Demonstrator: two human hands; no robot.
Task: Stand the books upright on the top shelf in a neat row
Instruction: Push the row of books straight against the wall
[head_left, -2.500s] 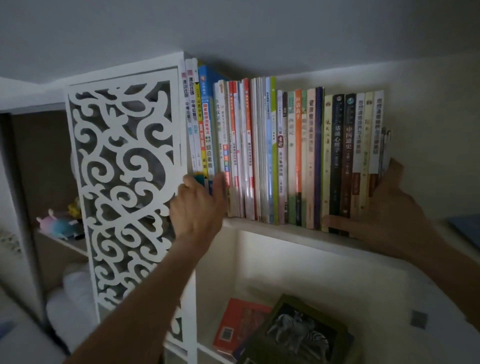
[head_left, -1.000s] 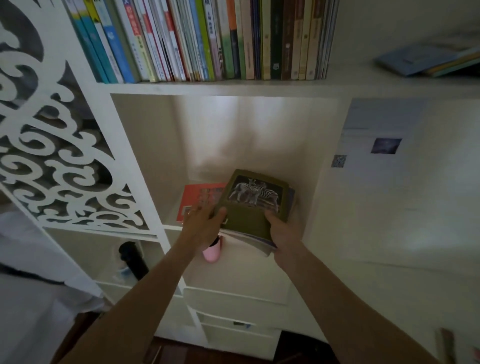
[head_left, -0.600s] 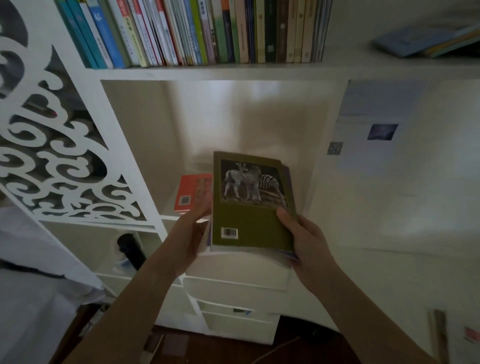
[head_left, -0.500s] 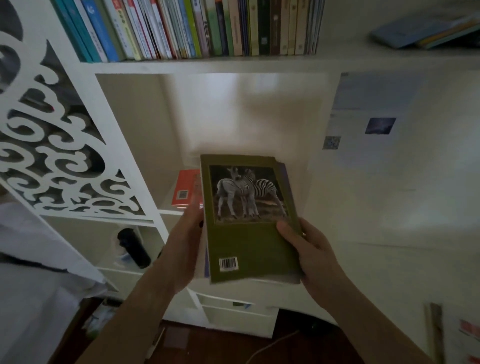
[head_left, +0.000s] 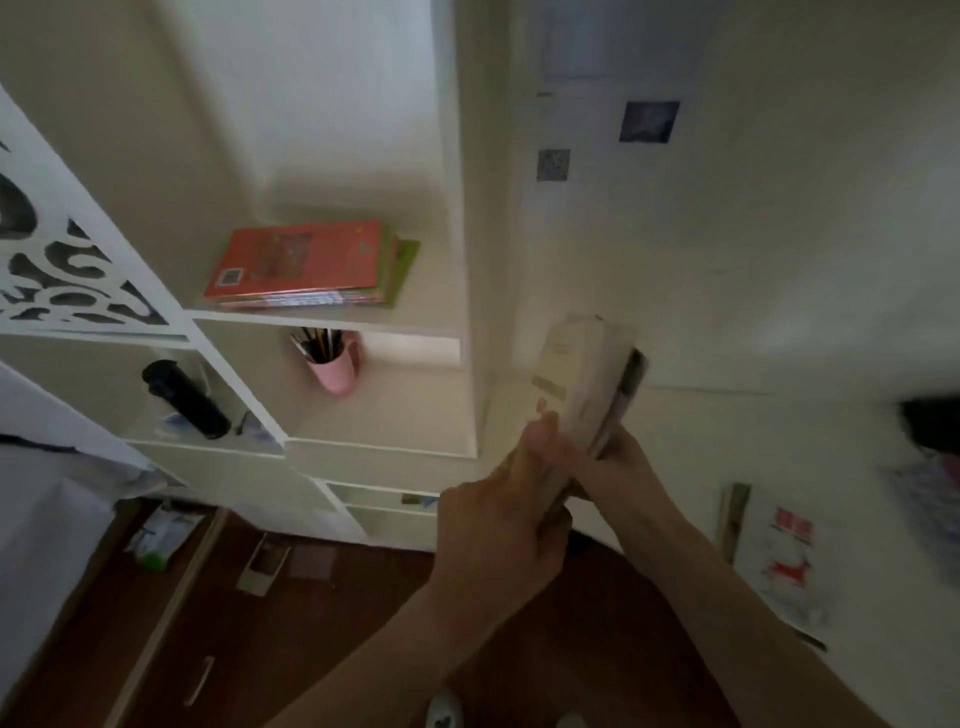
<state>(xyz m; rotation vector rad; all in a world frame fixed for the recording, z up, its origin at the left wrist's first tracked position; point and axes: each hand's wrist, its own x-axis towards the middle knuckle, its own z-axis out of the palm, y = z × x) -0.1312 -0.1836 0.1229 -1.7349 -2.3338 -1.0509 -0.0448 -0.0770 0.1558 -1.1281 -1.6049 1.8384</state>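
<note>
Both my hands hold a small stack of books (head_left: 584, 379), turned edge-on so its pale page edges face me, right of the white shelf unit. My left hand (head_left: 498, 519) grips the stack's near end from the left. My right hand (head_left: 618, 467) holds it from underneath on the right. A red-orange book (head_left: 296, 260) lies flat on top of a green one in the lower cubby of the shelf unit (head_left: 467, 260). The top shelf and its row of upright books are out of view.
A pink cup of pencils (head_left: 332, 364) and a black bottle (head_left: 184, 397) stand in cubbies below. A white scrollwork panel (head_left: 62, 280) is at the left. Papers lie on the dark wooden floor (head_left: 260, 623). Small pictures hang on the wall (head_left: 649, 122).
The zebra-cover stack has been lifted out of the cubby, moved right and turned edge-on. My view has dropped, so the top shelf has left the frame.
</note>
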